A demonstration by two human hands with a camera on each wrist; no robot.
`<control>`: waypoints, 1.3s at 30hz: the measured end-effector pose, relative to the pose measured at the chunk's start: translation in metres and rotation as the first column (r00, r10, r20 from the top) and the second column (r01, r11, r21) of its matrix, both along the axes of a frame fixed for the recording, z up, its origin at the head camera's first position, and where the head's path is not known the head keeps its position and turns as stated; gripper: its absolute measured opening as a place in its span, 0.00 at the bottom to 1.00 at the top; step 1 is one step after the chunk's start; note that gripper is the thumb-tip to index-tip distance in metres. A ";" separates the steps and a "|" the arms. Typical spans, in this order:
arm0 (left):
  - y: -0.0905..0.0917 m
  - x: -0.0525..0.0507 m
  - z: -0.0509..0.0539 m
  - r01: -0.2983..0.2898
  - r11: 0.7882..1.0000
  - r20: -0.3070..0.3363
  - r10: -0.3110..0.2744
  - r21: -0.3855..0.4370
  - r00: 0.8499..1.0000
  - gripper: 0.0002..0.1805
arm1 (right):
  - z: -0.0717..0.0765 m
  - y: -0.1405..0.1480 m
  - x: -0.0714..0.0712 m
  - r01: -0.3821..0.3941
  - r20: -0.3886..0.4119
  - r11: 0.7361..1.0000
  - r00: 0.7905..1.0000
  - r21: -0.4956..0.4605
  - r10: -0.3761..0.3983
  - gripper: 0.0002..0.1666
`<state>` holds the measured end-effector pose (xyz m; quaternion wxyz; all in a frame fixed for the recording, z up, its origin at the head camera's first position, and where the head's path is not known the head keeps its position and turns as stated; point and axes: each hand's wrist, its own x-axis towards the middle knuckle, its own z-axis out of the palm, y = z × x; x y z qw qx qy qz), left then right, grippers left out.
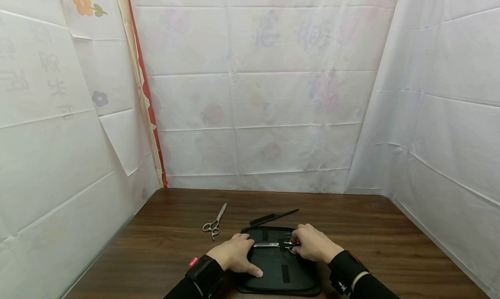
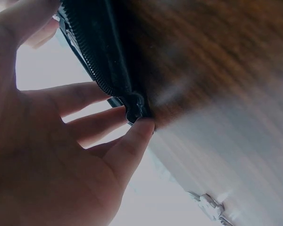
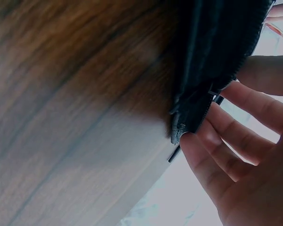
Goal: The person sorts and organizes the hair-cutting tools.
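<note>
Two hands are working at a black case (image 1: 269, 261) on the surface (image 1: 156, 255): the left hand (image 1: 237, 252) is resting, fingers spread, on its left edge; the right hand (image 1: 315, 243) is pinching the handles of scissors (image 1: 267, 245) lying across it (a comb (image 1: 262, 219) is lying just beyond).

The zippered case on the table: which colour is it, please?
Black; the zippered case shows best in the head view.
</note>
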<state>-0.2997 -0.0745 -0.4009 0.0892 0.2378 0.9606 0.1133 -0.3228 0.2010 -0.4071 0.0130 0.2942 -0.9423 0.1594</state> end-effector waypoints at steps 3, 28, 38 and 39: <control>0.000 0.000 0.000 0.001 1.000 -0.001 -0.001 0.002 1.000 0.46 | 0.000 0.000 0.000 0.005 0.002 1.000 1.000 -0.003 -0.005 0.04; -0.001 0.000 0.002 -0.004 1.000 -0.010 0.004 -0.007 1.000 0.47 | -0.002 -0.001 -0.001 0.006 0.016 1.000 1.000 0.002 -0.007 0.05; -0.002 -0.003 0.002 -0.001 1.000 0.000 0.001 -0.006 1.000 0.47 | -0.001 0.000 -0.001 0.003 0.021 1.000 1.000 0.005 -0.004 0.05; -0.002 -0.003 0.002 -0.001 1.000 0.001 0.001 -0.003 1.000 0.48 | -0.001 0.000 -0.001 0.004 0.024 1.000 1.000 0.006 -0.004 0.05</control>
